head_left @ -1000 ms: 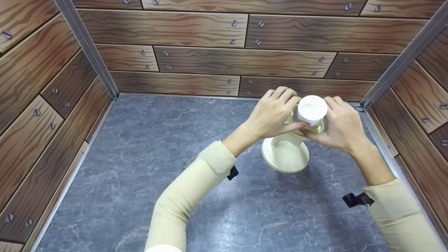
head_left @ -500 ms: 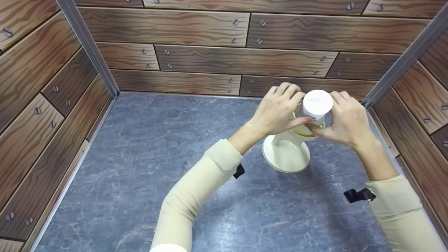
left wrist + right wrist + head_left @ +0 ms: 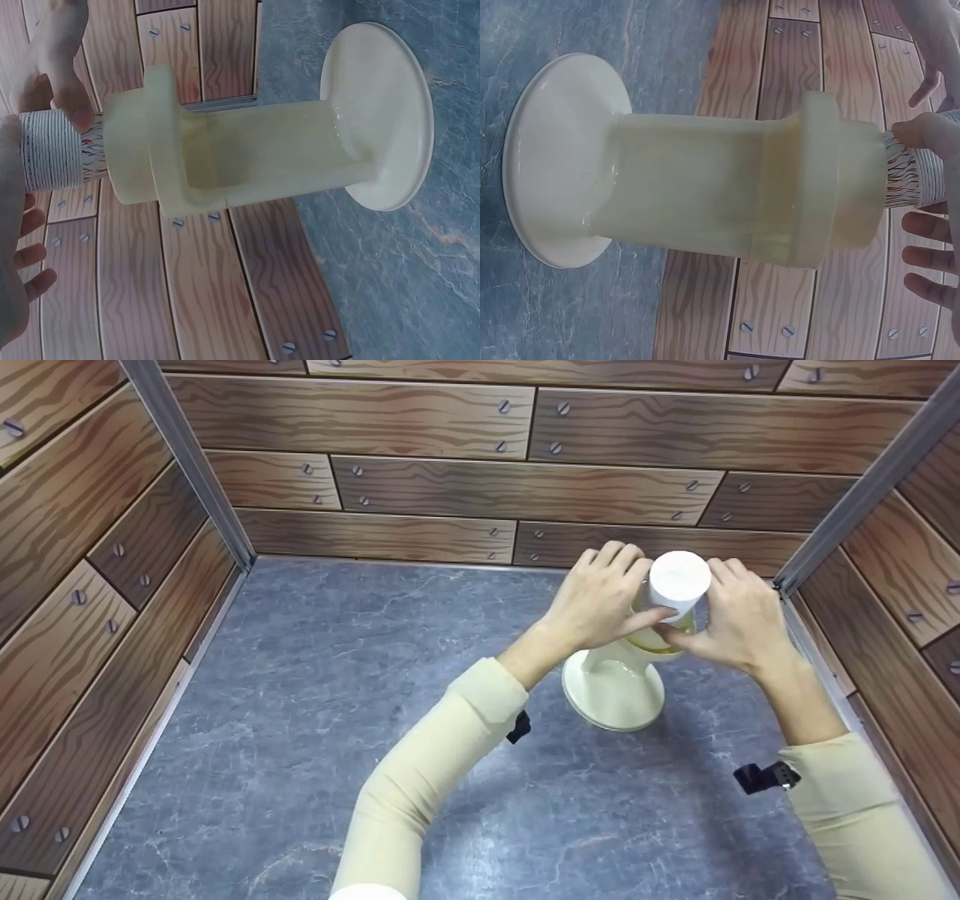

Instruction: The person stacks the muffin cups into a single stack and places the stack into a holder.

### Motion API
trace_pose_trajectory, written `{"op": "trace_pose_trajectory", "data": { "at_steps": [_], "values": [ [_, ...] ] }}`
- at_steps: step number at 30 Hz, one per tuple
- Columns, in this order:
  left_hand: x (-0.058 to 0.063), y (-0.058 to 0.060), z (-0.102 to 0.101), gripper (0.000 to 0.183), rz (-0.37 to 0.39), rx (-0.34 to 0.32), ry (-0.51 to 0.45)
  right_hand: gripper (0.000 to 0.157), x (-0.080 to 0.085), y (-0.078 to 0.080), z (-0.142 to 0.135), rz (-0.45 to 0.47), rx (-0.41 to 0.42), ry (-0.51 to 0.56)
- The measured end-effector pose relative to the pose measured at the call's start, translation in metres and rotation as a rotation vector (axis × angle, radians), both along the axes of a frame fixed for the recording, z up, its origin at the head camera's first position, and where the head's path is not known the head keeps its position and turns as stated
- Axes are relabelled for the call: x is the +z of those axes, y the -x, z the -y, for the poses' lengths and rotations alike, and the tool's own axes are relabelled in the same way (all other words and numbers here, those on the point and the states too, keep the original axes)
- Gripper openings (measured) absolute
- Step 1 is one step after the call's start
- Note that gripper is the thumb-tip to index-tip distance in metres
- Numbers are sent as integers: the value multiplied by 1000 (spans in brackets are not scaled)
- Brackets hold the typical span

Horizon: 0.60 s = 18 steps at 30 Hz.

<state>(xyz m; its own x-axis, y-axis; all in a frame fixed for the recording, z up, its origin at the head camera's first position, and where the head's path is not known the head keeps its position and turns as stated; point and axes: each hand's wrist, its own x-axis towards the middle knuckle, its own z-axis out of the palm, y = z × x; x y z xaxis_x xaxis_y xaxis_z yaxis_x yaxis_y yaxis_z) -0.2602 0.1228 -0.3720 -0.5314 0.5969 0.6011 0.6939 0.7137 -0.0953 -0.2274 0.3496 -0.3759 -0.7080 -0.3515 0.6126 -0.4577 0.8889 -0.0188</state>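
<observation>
A stack of paper cups [image 3: 679, 577] stands mouth up over the collar of a cream cup dispenser [image 3: 613, 696]. White ridged rims of the stack [image 3: 49, 150] show in the left wrist view, with a patterned cup wall below them at the collar. My left hand [image 3: 598, 596] holds the stack from the left, its thumb across the near side. From the other side my right hand [image 3: 745, 616] grips it too, with its thumb [image 3: 922, 131] against the cups. The thumbs come close together in front. Far sides of the stack are hidden by the hands.
The dispenser's round base [image 3: 562, 161] rests on a grey marbled tabletop [image 3: 322, 690]. A wood-patterned back wall [image 3: 420, 487] rises close behind the hands, and the right side wall [image 3: 885, 592] stands near the right forearm.
Both hands and the cup stack have shifted slightly up and right in the head view, showing more of the dispenser's yellowish inner ring. Over the last half second they barely move. The dispenser stays put.
</observation>
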Motion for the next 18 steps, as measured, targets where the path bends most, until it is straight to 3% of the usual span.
{"op": "trace_pose_trajectory", "data": {
  "at_steps": [18],
  "values": [
    [-13, 6, -4, 66, 70, 24, 68, 78, -16, 6, -5, 49, -6, 4]
  ]
}}
